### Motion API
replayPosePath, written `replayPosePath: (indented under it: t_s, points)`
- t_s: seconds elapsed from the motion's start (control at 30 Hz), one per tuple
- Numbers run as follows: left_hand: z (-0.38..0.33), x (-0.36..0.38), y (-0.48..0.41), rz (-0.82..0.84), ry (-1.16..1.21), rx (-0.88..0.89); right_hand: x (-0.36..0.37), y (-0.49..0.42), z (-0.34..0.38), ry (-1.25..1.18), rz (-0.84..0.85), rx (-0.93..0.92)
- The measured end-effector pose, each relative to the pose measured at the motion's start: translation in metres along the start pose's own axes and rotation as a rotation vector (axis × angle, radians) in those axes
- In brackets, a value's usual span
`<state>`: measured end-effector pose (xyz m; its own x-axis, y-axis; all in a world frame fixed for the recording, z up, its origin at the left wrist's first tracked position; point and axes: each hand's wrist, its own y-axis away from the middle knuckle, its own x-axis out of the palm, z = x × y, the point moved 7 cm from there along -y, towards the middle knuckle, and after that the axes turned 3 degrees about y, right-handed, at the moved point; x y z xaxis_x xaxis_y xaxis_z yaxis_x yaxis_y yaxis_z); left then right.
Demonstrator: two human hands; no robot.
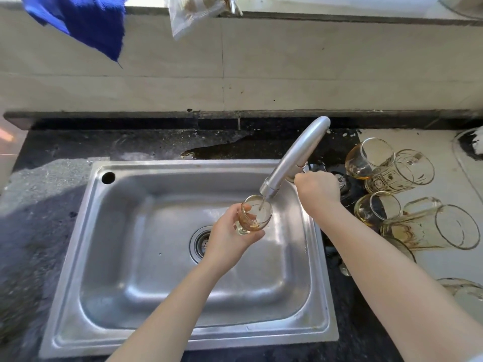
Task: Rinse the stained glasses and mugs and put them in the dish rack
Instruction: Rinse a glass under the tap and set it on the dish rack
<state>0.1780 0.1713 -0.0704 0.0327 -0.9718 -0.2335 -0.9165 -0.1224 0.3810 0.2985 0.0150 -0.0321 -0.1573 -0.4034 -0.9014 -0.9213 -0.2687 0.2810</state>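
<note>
- The left hand (230, 239) is holding a stained glass (257, 214) over the sink (78, 257), grip curled round its bowl, directly under the tap (295, 158).
- The right hand (317, 189) is gripping the tap's base, fingers curled.
- The glass is standing nearly upright, long axis vertical, mouth pointing up into a thin stream.
- Centring the mouth and swirling gently should probably loosen the amber residue without splashing.

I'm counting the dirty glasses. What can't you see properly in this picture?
Head view:
- Faucet handle: covered by the right hand.
- One glass: mostly behind the right forearm.
- Another glass: cut off by the right edge.
- Plastic bag: cut off at the top, contents blurred.
- Dish rack: outside the frame.
</note>
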Motion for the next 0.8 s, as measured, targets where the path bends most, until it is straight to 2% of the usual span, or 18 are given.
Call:
replayPosePath:
  t_s: [0.23, 0.33, 0.4, 0.47, 0.53, 0.6, 0.7, 0.8]
  points:
    - [0.004, 0.003, -0.003, -0.029, 0.033, 0.005, 0.002, 0.002, 0.005, 0.064, -0.004, -0.078]
    - [0.01, 0.005, -0.005, -0.039, 0.047, -0.005, 0.002, 0.005, 0.002, 0.044, -0.065, -0.054]
    - [0.012, 0.004, -0.006, -0.039, 0.056, -0.018, -0.01, 0.012, -0.006, -0.062, -0.23, 0.044]
    - [0.014, 0.003, -0.007, -0.038, 0.063, -0.03, -0.02, 0.028, -0.015, -0.383, -0.391, 0.102]
    - [0.013, 0.002, -0.007, -0.032, 0.078, -0.03, -0.015, 0.045, -0.011, -0.839, -0.208, 0.135]
    - [0.013, 0.004, -0.006, -0.011, 0.108, -0.029, -0.01, 0.066, 0.005, -1.166, -0.009, 0.136]
    - [0.01, 0.008, -0.001, 0.046, 0.15, -0.025, -0.002, 0.083, 0.037, -1.256, 0.145, 0.068]
    - [0.009, 0.003, 0.005, 0.056, 0.168, -0.034, 0.001, 0.079, 0.055, -1.282, 0.134, 0.04]
